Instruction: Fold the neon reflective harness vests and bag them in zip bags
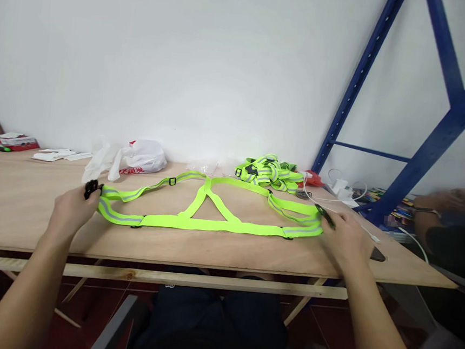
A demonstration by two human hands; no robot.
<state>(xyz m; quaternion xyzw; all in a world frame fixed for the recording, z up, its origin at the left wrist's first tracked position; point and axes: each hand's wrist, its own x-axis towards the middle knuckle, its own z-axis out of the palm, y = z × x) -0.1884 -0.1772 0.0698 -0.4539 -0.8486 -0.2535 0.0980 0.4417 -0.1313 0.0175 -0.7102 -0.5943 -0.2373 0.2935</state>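
While L hand (70,209) closes round black clip (92,188) at one end, R hand (347,236) grips second clip (326,216) at the other; neon-green harness (212,225) spans betw. them over desk (209,251), grey stripes visible nr. both ends. At ctr., slanting straps make a triangle w/ long front strap. Farther back, nr. wall (186,56): strap bundle (271,172), same colour, R of ctr.; white plastic bag (148,156) L of ctr. Blue metal frame (352,87) on R.

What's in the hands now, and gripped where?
A reflective harness: left hand grips a black buckle at one end; right hand, a second black buckle at the other.
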